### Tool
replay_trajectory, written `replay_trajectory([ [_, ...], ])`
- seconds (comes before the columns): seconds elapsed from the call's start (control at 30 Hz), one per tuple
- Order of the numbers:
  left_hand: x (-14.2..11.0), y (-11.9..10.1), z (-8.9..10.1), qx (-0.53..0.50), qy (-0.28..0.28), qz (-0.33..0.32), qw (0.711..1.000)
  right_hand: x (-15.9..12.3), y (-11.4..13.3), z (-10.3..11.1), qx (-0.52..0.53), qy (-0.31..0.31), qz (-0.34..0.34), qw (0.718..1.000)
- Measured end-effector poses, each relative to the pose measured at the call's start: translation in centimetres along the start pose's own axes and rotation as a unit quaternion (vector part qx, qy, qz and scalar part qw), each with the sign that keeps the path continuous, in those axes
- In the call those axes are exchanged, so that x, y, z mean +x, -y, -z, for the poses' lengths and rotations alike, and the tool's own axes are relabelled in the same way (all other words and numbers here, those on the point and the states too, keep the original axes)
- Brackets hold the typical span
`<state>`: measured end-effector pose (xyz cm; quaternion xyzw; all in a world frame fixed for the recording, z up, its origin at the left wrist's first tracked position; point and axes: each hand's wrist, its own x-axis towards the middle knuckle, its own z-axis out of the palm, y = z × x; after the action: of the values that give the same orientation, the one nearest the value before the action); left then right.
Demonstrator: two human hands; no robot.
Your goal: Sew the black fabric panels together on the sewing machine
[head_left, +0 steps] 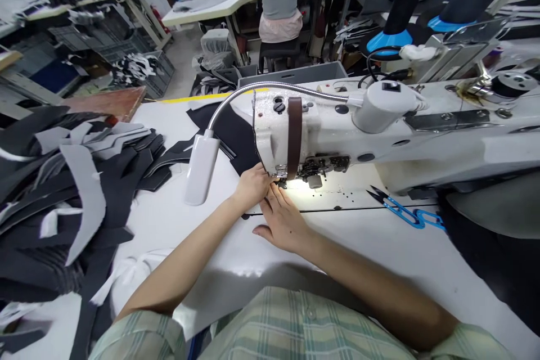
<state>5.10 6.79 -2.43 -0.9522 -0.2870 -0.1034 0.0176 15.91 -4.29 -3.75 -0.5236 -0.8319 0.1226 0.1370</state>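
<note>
A white sewing machine (320, 129) stands in front of me, its lamp lighting the needle area. My left hand (253, 187) is bent at the left of the presser foot, fingers closed at the near edge of a black fabric piece (232, 135); its fingertips are partly hidden by the machine head. That fabric spreads out behind the hand, to the left of the head. Lying flat just below the needle, my right hand (284, 224) has its fingers stretched forward and the thumb apart. Any material under its fingertips is too small to make out.
Blue-handled thread snips (405, 211) lie right of the needle plate. A white lamp (202, 169) on a bent metal neck hangs left of the machine head. Black and grey cut pieces (84, 191) pile up at the left. A person (280, 0) sits at a table beyond.
</note>
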Motion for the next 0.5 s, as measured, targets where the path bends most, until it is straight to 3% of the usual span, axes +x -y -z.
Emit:
replay_trajectory([
  [0.5, 0.36, -0.51, 0.53, -0.042, 0.050, 0.047, 0.997, -0.40, -0.79, -0.45, -0.030, -0.030, 0.021, 0.999],
])
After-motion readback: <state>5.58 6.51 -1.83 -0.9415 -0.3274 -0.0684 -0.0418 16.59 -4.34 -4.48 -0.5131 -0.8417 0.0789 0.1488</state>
